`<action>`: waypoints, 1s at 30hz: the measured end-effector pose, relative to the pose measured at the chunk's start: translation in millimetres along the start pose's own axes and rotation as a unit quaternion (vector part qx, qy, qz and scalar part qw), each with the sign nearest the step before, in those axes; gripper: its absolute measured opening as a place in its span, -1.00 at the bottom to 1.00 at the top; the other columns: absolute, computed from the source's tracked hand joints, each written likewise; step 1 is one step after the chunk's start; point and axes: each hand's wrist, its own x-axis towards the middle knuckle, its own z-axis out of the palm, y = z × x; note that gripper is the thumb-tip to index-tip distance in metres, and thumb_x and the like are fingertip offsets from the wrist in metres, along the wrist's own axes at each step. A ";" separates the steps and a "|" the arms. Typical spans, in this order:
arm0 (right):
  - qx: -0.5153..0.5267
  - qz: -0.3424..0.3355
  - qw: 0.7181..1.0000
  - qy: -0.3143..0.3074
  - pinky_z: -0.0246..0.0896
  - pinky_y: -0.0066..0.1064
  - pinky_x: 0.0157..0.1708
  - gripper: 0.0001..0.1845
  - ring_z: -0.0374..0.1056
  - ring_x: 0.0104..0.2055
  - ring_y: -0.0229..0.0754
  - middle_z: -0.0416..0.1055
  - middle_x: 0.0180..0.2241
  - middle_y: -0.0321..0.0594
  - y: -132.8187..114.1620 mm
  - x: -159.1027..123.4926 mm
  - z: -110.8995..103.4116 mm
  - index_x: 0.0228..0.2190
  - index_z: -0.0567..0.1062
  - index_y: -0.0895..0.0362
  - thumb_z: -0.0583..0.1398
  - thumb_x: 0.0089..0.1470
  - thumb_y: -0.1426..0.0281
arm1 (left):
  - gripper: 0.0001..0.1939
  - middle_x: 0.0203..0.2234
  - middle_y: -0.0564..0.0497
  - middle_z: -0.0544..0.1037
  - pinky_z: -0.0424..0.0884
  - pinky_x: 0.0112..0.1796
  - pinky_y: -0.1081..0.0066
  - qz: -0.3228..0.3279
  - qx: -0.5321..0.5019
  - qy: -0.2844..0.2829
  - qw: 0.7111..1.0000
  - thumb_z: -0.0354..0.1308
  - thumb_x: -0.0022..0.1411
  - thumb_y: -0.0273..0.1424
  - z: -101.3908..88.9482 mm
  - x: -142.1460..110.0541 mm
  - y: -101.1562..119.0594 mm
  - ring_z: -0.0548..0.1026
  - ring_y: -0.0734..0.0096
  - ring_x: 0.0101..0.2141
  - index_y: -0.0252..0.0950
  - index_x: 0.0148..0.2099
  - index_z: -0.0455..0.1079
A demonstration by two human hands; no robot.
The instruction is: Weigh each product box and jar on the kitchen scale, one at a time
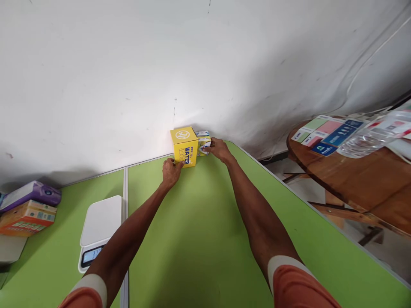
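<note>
A yellow cardboard box [185, 147] printed with "WATER" stands upright on the green table [205, 222], close against the wall. My left hand [171, 172] grips its lower left corner, thumb on the front face and fingers round the side. Beside it on the right is a smaller white and yellow box [203, 139], touching or nearly touching the first. My right hand [218, 149] is closed on the right side of this smaller box, thumb in front. The backs of both boxes are hidden.
On the left lies a white digital scale [102, 220] with a lit display. Farther left, a purple pack [38, 197] rests on an orange carton [30, 216]. A brown wooden table [362, 179] at right bears printed boxes [330, 134] and a clear plastic bottle [359, 141].
</note>
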 end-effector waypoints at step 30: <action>0.047 -0.238 0.957 -0.158 0.60 -0.13 -0.24 -0.66 0.61 -0.12 0.04 0.65 -0.12 -0.09 -128.0 -304.8 198.6 -0.14 0.60 0.01 0.26 0.29 0.02 | -0.83 -0.27 -0.08 0.70 0.53 -0.16 0.33 0.041 -0.261 -0.056 0.963 0.35 0.35 -0.28 -173.0 -269.7 -56.8 0.58 0.33 -0.29 -0.28 -0.23 0.57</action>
